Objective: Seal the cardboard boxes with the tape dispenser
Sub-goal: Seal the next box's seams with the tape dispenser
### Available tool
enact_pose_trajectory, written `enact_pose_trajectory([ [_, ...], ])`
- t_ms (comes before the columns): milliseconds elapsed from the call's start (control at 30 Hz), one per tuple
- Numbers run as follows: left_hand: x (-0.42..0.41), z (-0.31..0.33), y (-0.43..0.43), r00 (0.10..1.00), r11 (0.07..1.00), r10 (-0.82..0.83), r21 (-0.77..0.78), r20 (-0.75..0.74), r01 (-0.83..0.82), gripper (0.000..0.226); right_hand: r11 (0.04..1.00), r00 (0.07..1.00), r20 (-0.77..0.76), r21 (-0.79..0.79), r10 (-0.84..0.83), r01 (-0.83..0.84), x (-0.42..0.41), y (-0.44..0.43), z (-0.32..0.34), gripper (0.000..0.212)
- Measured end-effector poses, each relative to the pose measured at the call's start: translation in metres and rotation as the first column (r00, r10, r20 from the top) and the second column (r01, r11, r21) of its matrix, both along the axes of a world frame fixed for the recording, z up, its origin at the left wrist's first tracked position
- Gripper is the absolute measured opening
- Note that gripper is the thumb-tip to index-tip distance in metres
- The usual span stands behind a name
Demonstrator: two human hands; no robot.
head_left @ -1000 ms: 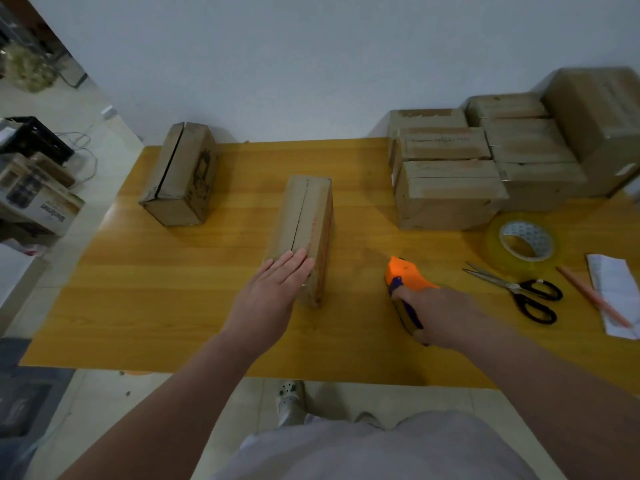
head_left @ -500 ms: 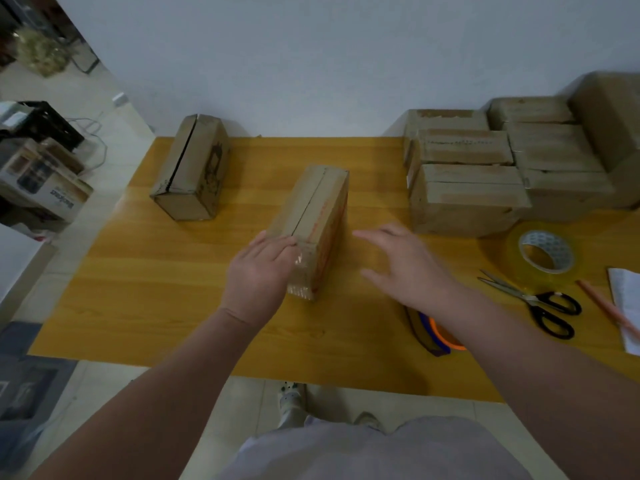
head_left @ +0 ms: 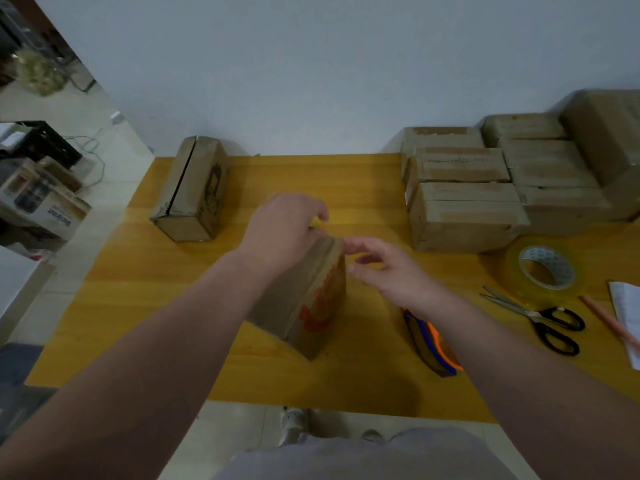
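Observation:
A brown cardboard box with red print (head_left: 311,299) lies in the middle of the yellow wooden table (head_left: 138,271), its near end turned toward me. My left hand (head_left: 282,230) grips its far top end, fingers curled over the edge. To the right, my right hand (head_left: 384,268) has loosely spread fingers, with the fingertips at the box's upper right edge and nothing held. The orange and blue tape dispenser (head_left: 433,344) lies on the table under my right forearm. A second box with an open top seam (head_left: 194,192) stands at the back left.
Several stacked cardboard boxes (head_left: 464,216) fill the back right against the wall. A roll of clear tape (head_left: 543,268), black-handled scissors (head_left: 540,317), a pencil (head_left: 606,317) and a paper sheet (head_left: 627,317) lie at the right. The table's front edge is close to my body.
My right hand let go of the tape dispenser, left it on the table and reached to the box. My left hand slid to the box's far end, and the box came nearer and turned.

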State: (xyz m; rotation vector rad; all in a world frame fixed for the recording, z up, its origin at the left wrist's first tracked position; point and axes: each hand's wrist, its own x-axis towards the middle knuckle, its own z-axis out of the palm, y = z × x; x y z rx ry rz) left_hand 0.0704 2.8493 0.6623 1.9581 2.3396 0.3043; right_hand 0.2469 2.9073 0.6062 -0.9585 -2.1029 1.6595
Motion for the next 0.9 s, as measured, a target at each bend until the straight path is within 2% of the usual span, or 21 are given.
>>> enact_pose_trajectory([
  [67, 0.008, -0.008, -0.006, 0.990, 0.987, 0.137, 0.074, 0.038, -0.140, 0.058, 0.999, 0.999, 0.017, -0.041, -0.031, 0.031, 0.003, 0.000, -0.008, 0.029],
  [133, 0.015, -0.010, -0.017, 0.963, 0.957, 0.265, 0.114, 0.045, -0.268, 0.078, 0.998, 0.999, 0.010, -0.054, -0.035, 0.036, 0.006, 0.000, -0.013, 0.032],
  [200, 0.017, -0.013, -0.032, 0.933, 0.932, 0.350, 0.068, 0.080, -0.355, 0.085, 0.997, 1.000, 0.014, -0.078, -0.017, 0.018, 0.008, 0.000, -0.014, 0.037],
  [300, 0.011, -0.017, -0.053, 0.871, 0.891, 0.454, -0.091, 0.186, -0.445, 0.093, 0.994, 0.999, 0.034, -0.109, 0.009, -0.005, 0.008, 0.000, -0.011, 0.050],
  [367, 0.005, -0.023, -0.061, 0.859, 0.886, 0.463, -0.148, 0.217, -0.440, 0.091, 0.996, 0.998, 0.053, -0.085, 0.034, -0.030, 0.006, 0.000, -0.009, 0.053],
  [433, 0.001, -0.026, -0.063, 0.870, 0.897, 0.438, -0.169, 0.228, -0.407, 0.076, 0.995, 0.997, 0.050, -0.082, 0.061, -0.057, 0.002, -0.002, -0.009, 0.051],
  [500, 0.000, -0.029, -0.063, 0.885, 0.906, 0.418, -0.165, 0.207, -0.389, 0.063, 0.987, 0.998, 0.008, -0.147, 0.068, -0.066, -0.003, -0.005, -0.010, 0.045],
  [600, 0.000, -0.031, -0.062, 0.893, 0.907, 0.415, -0.147, 0.174, -0.394, 0.061, 0.968, 0.994, -0.071, -0.230, 0.082, -0.097, -0.007, -0.012, -0.011, 0.044],
  [733, 0.000, -0.031, -0.061, 0.902, 0.914, 0.401, -0.132, 0.161, -0.383, 0.059, 0.969, 0.993, -0.112, -0.236, 0.041, -0.067, -0.014, -0.024, -0.014, 0.040],
  [800, 0.000, -0.031, -0.061, 0.908, 0.919, 0.391, -0.130, 0.154, -0.373, 0.056, 0.986, 0.998, -0.056, -0.163, -0.027, 0.018, -0.016, -0.027, -0.017, 0.033],
  [900, 0.002, -0.029, -0.059, 0.918, 0.923, 0.375, -0.140, 0.128, -0.358, 0.055, 0.990, 0.990, 0.069, 0.074, -0.122, 0.117, -0.020, -0.029, -0.014, 0.027],
])
